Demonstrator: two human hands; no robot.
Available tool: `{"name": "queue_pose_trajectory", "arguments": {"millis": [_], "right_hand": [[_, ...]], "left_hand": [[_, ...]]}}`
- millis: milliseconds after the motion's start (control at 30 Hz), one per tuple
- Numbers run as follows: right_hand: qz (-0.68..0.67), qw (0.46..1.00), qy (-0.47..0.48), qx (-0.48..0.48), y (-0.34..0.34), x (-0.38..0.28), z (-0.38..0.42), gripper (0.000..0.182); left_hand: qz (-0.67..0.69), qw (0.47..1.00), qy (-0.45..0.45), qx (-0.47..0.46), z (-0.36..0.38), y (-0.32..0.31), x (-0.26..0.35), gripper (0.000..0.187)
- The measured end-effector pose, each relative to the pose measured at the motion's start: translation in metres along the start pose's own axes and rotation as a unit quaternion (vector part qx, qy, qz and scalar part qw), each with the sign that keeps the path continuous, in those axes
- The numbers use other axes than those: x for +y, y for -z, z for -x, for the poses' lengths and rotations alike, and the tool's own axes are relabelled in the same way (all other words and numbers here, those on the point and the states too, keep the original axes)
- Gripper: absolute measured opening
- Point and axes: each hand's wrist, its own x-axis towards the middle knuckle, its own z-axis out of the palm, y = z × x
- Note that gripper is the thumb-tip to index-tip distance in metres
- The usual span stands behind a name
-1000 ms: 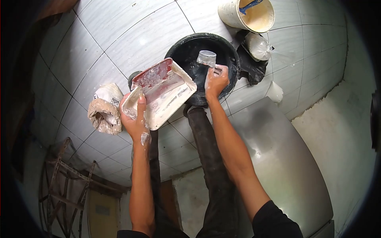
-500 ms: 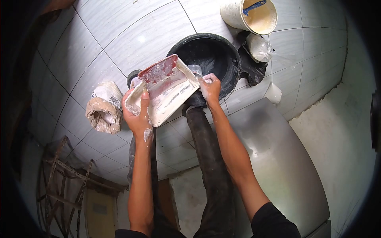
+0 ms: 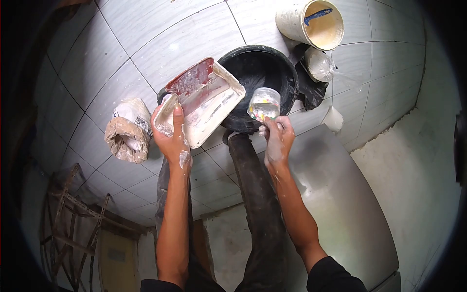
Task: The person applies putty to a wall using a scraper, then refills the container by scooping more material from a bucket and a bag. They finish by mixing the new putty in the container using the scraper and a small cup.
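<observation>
Cup [image 3: 265,103] in right grip [image 3: 280,142]

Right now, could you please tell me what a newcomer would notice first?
Probably the smeared tray in the left hand, then the clear cup in the right hand, seen against the black tub. The pale bucket with a blue handle inside also stands out, at upper right.
</observation>
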Motion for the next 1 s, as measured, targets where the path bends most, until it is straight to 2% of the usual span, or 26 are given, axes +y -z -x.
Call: {"name": "queue_pose_trajectory", "arguments": {"millis": [100,200,267,467,600,667,700,800,867,900,933,1000], "right_hand": [[-0.036,0.999,0.036,0.000,-0.006,-0.017,0.021,0.013],[-0.006,0.998,0.058,0.006,-0.027,-0.027,0.040,0.014],[-0.001,0.998,0.069,-0.001,-0.036,-0.024,0.047,0.015],[0.065,0.965,0.250,-0.045,-0.038,0.002,0.052,0.017],[0.095,0.942,0.318,-0.046,-0.034,0.005,0.044,0.017],[0.138,0.890,0.431,-0.060,-0.029,0.006,0.040,0.019],[0.138,0.889,0.432,-0.060,-0.028,0.005,0.038,0.019],[0.074,0.897,0.435,-0.028,-0.026,0.001,0.029,0.024],[0.015,0.882,0.471,0.009,-0.019,-0.001,0.018,0.031],[0.096,0.858,0.501,0.057,-0.010,0.001,0.011,0.039],[0.096,0.859,0.500,0.057,-0.005,0.004,0.005,0.039],[0.151,0.889,0.365,0.233,-0.002,0.008,-0.010,0.026]], "left_hand": [[0.001,1.000,0.015,-0.010,-0.002,-0.005,-0.001,0.045],[-0.027,0.999,-0.018,-0.024,-0.007,-0.010,0.001,0.045],[-0.027,0.999,-0.005,-0.025,-0.004,-0.017,0.007,0.044],[-0.005,0.995,0.013,-0.095,0.002,-0.025,0.016,0.041],[-0.007,0.994,0.021,-0.108,0.001,-0.027,0.014,0.041],[-0.004,0.994,0.020,-0.109,0.001,-0.023,0.015,0.041],[-0.001,0.994,0.021,-0.109,0.001,-0.023,0.016,0.041],[0.003,0.995,0.030,-0.100,-0.004,-0.027,0.018,0.041],[0.002,0.995,0.024,-0.095,-0.006,-0.029,0.017,0.041],[0.002,0.996,0.019,-0.090,-0.006,-0.029,0.017,0.042],[0.002,0.996,0.020,-0.090,-0.006,-0.029,0.018,0.042],[-0.004,0.996,-0.006,-0.084,-0.007,-0.032,0.020,0.042]]}}
